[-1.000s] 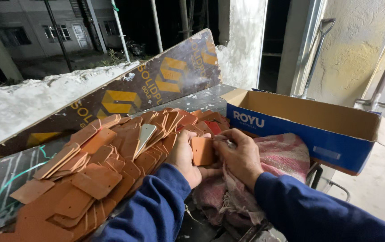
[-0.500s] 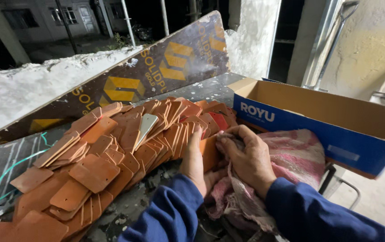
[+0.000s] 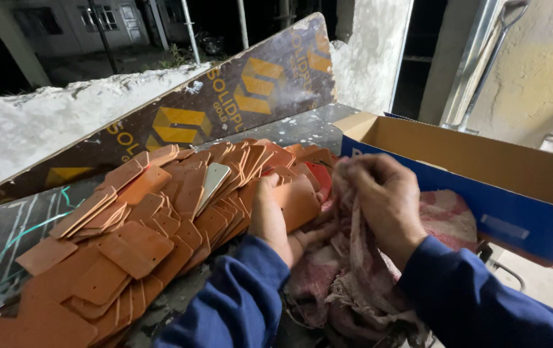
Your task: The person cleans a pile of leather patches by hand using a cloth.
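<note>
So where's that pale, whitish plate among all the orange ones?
The pale plate lies atop the orange plates, centre-left in the head view, just left of the left hand.

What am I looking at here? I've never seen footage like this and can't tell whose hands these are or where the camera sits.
The camera is worn on a person's head and looks down, so both blue-sleeved arms are that person's own. The left hand holds one flat orange plate. The right hand grips a bunched pink and white rag beside the plate. On the dark worktop lies a big heap of the same orange plates, with one pale plate among them. To the right stands an open cardboard box with a blue side. Behind the heap leans a long brown board against a rough white ledge.
</note>
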